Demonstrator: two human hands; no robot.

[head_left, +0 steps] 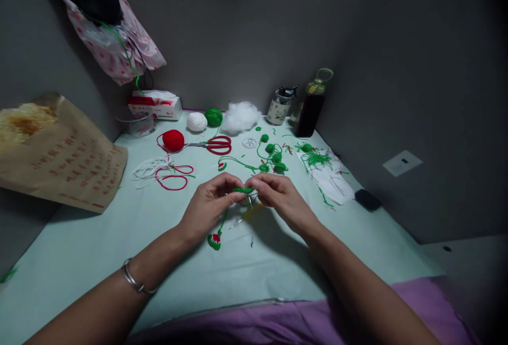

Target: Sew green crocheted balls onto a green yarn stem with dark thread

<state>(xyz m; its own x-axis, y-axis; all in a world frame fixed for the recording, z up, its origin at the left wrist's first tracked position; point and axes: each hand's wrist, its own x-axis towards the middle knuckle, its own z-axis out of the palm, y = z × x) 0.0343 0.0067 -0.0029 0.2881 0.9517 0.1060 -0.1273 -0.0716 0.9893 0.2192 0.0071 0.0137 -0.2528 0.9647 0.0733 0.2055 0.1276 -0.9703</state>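
Both hands, left hand (210, 203) and right hand (278, 194), pinch a green crochet strip (242, 190) lying left-to-right.

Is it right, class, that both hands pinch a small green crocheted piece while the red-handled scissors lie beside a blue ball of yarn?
Not quite. In the head view the red-handled scissors lie beside a red ball of yarn, not blue. Both hands do pinch the small green crocheted piece.

dim, even light | soft shadows under arms | dark, warped corners | slight blur
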